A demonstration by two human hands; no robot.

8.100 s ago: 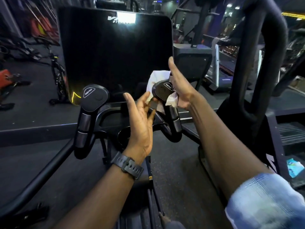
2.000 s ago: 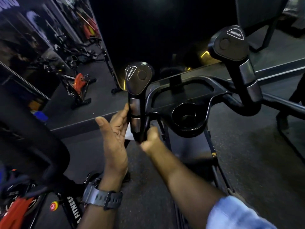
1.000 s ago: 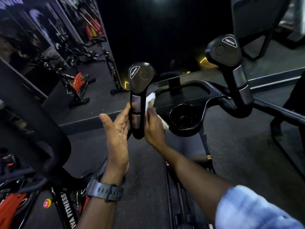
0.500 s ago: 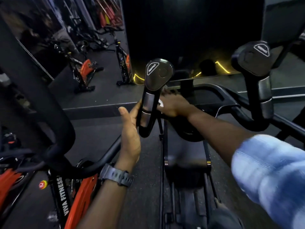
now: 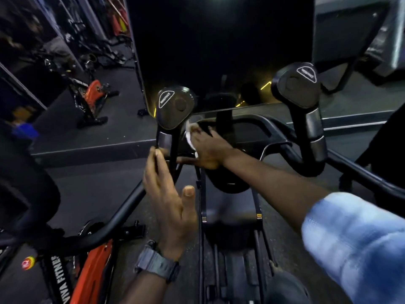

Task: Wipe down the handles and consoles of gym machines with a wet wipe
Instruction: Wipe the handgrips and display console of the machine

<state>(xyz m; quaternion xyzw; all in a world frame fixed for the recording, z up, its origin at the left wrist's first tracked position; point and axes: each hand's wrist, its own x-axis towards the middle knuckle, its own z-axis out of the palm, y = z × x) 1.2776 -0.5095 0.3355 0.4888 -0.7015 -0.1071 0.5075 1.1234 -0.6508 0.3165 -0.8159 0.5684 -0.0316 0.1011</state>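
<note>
Head camera view, looking down over a dark gym machine with two upright handles. The right hand (image 5: 207,148) reaches forward and presses a white wet wipe (image 5: 189,137) against the frame bar (image 5: 245,122) just behind and to the right of the left handle (image 5: 173,119). Its fingers are bent over the wipe, bunching it against the bar; only a small crumpled edge of white shows past the knuckles. The left hand (image 5: 169,198) stands beside the lower stem of the left handle, palm turned inward, fingers straight and relaxed, fingertips touching the stem; it holds nothing.

Judging from this, the step in hand is wiping the crossbar between the handles. The next move probably calls for dragging the wipe along the bar toward the right handle (image 5: 303,102), or round the cup holder (image 5: 228,181) below the wrist, keeping the cloth flat enough to cover the curved tubing.

The wipe looks thin, soft and damp, folded small, so it should bend easily round the tubes. Both handles are black, with broad rounded tops carrying a small white-outlined label, and grey metal sensor bands lower down. A large dark console screen (image 5: 219,44) rises behind them. An orange exercise bike (image 5: 94,91) stands well apart on the left.
</note>
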